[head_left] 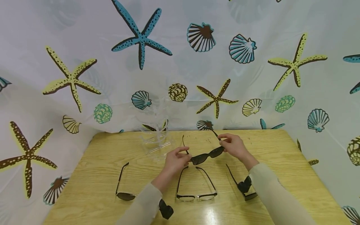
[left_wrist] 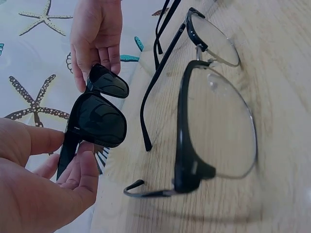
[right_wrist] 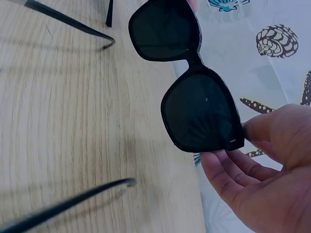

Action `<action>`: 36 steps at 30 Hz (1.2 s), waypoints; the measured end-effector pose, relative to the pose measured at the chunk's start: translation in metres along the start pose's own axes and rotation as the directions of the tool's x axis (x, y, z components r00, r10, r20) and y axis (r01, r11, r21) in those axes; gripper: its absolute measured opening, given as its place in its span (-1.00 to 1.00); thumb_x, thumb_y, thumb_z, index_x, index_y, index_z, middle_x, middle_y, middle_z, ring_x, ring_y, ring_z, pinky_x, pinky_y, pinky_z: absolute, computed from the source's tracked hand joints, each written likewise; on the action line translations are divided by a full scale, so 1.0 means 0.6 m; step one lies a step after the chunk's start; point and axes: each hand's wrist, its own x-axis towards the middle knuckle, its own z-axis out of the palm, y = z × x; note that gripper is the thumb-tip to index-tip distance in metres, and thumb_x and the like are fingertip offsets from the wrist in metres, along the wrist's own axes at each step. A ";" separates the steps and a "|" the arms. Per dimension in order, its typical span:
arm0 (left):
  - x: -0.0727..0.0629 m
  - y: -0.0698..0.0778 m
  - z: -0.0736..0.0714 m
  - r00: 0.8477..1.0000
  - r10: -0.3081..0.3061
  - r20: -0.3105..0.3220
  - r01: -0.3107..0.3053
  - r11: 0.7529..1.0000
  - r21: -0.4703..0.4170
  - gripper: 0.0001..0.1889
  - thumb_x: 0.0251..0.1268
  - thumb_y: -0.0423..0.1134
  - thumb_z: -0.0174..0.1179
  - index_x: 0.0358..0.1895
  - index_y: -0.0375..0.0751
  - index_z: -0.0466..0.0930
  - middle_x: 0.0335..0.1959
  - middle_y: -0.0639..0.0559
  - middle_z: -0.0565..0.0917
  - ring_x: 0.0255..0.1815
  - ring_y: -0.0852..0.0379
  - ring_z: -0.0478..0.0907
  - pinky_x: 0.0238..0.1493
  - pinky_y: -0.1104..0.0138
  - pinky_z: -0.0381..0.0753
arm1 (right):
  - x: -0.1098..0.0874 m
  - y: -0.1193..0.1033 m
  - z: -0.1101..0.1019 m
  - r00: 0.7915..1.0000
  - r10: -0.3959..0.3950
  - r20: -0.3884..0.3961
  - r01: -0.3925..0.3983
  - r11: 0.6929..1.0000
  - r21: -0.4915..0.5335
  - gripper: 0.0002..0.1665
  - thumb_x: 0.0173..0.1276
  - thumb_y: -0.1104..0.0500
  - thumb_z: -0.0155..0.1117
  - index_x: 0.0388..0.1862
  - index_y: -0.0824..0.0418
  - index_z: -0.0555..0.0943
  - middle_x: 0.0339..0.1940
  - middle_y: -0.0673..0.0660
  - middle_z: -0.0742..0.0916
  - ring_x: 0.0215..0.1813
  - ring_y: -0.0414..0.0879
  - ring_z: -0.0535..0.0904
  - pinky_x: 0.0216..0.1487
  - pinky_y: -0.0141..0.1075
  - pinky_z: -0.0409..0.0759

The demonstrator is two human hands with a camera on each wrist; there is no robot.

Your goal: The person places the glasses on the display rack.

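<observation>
Both hands hold one pair of black sunglasses [head_left: 200, 158] above the table, dark lenses facing the person and temples unfolded toward the back. The left hand [head_left: 176, 160] pinches the frame's left corner by the hinge, thumb and fingers on either side, as the left wrist view shows. At the opposite corner, the right hand [head_left: 234, 145] grips the hinge end between thumb and fingers; the right wrist view shows this closely. Below the hands, clear-lensed eyeglasses [head_left: 197, 197] with black browlines lie on the table, temples open and pointing away.
A clear display rack [head_left: 157, 140] stands at the back left of the wooden table [head_left: 92, 175]. Dark round sunglasses [head_left: 126, 196] lie left, partly behind the left sleeve. Another dark pair of glasses [head_left: 250, 196] lies right, partly covered by the right arm. A patterned curtain [head_left: 174, 72] hangs behind.
</observation>
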 end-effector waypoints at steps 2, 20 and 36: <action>-0.005 -0.001 -0.006 1.000 0.011 -0.007 -0.011 1.000 0.003 -0.60 0.48 -0.37 0.30 0.33 -0.23 0.63 0.02 -0.29 0.79 -0.04 -0.12 0.79 0.11 -0.03 0.76 | -0.001 -0.005 0.004 1.000 -0.011 0.003 0.011 1.000 0.000 -0.57 0.64 0.21 0.16 0.39 0.31 0.59 0.04 0.42 0.76 -0.39 -0.15 0.62 -0.26 -0.22 0.62; -0.045 -0.002 -0.052 0.995 0.048 -0.086 -0.047 0.999 0.018 -0.61 0.48 -0.35 0.31 0.32 -0.21 0.64 0.02 -0.28 0.78 -0.12 0.03 0.78 0.05 -0.01 0.78 | 0.002 -0.041 0.048 0.996 -0.077 0.042 0.076 0.997 0.023 -0.60 0.64 0.23 0.15 0.36 0.31 0.61 0.04 0.39 0.78 -0.41 -0.16 0.58 -0.20 -0.16 0.67; -0.077 -0.004 -0.089 0.991 0.050 -0.123 -0.051 0.999 0.000 -0.59 0.46 -0.34 0.34 0.33 -0.18 0.63 -0.08 -0.19 0.76 -0.11 0.03 0.77 0.04 0.06 0.77 | 0.005 -0.067 0.083 0.992 -0.109 0.067 0.106 0.993 0.052 -0.63 0.63 0.25 0.18 0.32 0.27 0.65 -0.03 0.34 0.79 -0.40 -0.11 0.61 -0.08 -0.02 0.76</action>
